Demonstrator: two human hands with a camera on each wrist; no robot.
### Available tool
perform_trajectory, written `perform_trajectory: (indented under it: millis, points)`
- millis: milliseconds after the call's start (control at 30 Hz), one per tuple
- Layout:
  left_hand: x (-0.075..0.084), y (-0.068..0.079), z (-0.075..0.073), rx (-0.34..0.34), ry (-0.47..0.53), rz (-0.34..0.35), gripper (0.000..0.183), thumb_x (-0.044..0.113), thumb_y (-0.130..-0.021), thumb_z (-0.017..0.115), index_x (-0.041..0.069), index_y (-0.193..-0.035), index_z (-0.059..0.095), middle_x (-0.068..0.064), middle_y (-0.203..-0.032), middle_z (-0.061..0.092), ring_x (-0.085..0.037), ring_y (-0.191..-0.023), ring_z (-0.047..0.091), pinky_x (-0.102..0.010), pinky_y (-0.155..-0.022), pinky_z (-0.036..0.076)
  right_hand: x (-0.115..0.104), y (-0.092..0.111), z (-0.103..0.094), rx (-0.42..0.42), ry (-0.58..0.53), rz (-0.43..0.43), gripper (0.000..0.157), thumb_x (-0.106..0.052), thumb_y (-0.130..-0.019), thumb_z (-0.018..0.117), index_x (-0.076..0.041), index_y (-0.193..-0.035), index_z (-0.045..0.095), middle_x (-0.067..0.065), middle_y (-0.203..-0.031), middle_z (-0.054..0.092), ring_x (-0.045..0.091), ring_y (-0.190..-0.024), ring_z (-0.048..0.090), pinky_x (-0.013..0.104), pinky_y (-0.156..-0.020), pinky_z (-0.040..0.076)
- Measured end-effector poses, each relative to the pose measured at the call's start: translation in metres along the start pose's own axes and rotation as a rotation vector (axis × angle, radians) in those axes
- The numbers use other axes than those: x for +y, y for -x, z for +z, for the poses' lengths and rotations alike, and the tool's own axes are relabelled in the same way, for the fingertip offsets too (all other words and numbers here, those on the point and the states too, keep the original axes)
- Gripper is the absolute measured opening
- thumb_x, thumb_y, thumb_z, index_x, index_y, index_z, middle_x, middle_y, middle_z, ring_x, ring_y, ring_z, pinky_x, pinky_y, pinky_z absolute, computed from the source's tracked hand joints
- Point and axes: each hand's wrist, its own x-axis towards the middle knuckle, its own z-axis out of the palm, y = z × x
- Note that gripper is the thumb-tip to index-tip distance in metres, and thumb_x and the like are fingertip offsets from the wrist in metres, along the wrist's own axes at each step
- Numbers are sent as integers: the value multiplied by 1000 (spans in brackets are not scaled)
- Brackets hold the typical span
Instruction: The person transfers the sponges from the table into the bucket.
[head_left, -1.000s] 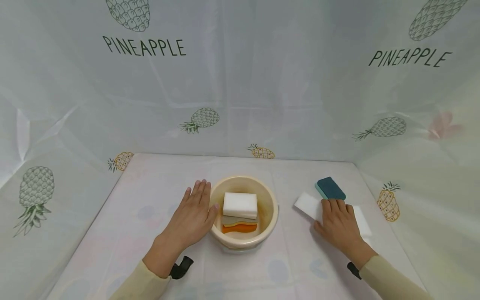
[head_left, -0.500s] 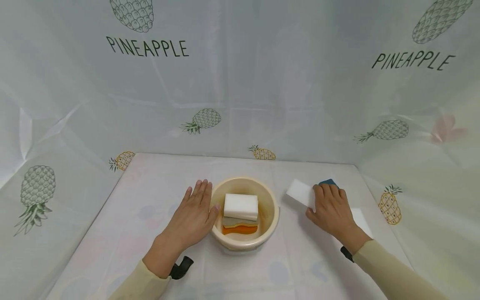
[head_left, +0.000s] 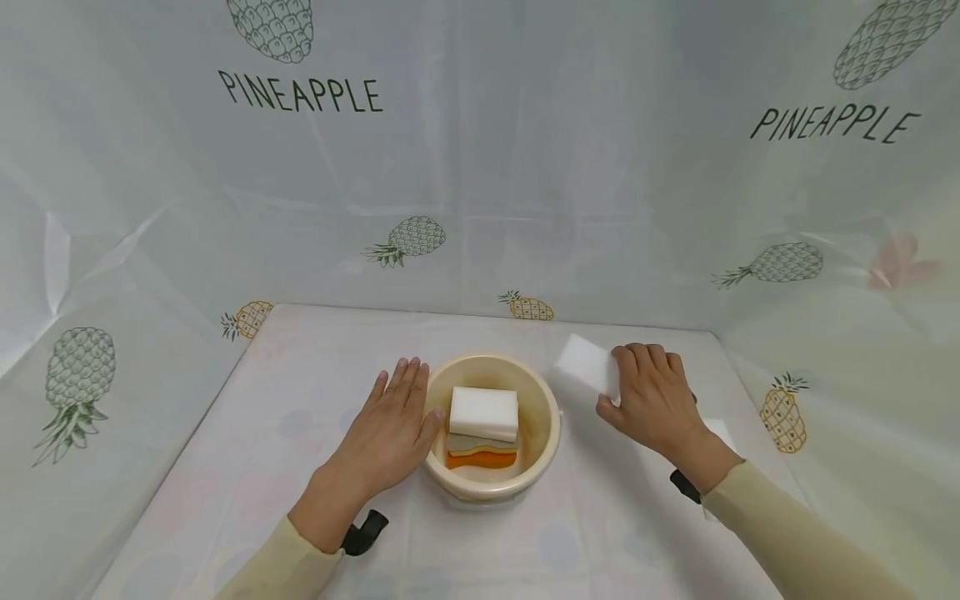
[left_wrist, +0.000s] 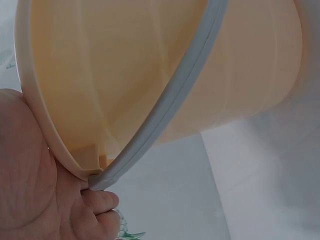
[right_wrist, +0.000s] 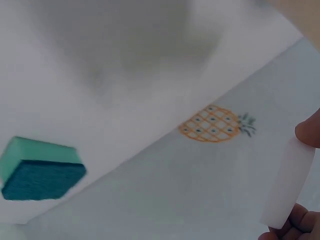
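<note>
- A pineapple-printed sheet (head_left: 570,167) is hanging behind the worktop (head_left: 615,542).
- A cream bucket (head_left: 489,490) is standing on the worktop, between my hands.
- My left hand (head_left: 392,429) is resting against its left rim, fingers lying straight, side by side.
- My right hand (head_left: 651,396) is pinching one end of a white sponge (head_left: 591,365), thumb and fingers pressing opposite edges; I am holding it above the worktop, right of the bucket.
- I am judging that sponge light, soft and hardly slippery, likely to dent or tear under hard squeezing; I am favouring a gentle hold across its edges.
- Inside the bucket, a white block (head_left: 483,410) is lying over a grey piece (head_left: 480,443) and an orange piece (head_left: 482,459).
- A green-and-blue scrubber (right_wrist: 42,177) is lying near my right hand.
</note>
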Motion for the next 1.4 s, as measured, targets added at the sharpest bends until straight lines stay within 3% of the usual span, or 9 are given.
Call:
perform_trajectory:
  millis: [200, 533, 967, 1400]
  points:
    - [0, 0, 0, 3, -9, 1, 67, 44, -104, 32, 0, -154, 24, -17, -161, 23, -31, -151, 16, -51, -122, 14, -16, -25, -24, -18, -66, 24, 58, -41, -71, 60, 1, -112, 54, 16, -103, 57, 34, -92, 49, 46, -72, 38]
    - [1, 1, -2, 2, -5, -4, 67, 44, -105, 32, -1, -153, 24, -18, -160, 23, -31, -151, 16, -51, -122, 13, -52, -46, -48, -91, -111, -62, 59, -43, -73, 62, -3, -115, 52, 13, -110, 57, 32, -101, 47, 45, -81, 37]
    - [3, 1, -2, 11, -20, -13, 66, 42, -104, 33, -2, -153, 25, -19, -160, 24, -32, -151, 16, -52, -122, 15, -100, -48, -49, -271, -206, -161, 51, -45, -77, 59, -13, -117, 53, -1, -111, 56, 19, -101, 45, 35, -81, 35]
    - [2, 0, -1, 12, -22, -14, 66, 43, -104, 34, -1, -153, 26, -19, -160, 24, -32, -151, 17, -53, -122, 15, -115, -48, -47, -305, -253, -234, 56, -49, -76, 60, -14, -119, 54, -2, -111, 57, 16, -98, 44, 32, -80, 34]
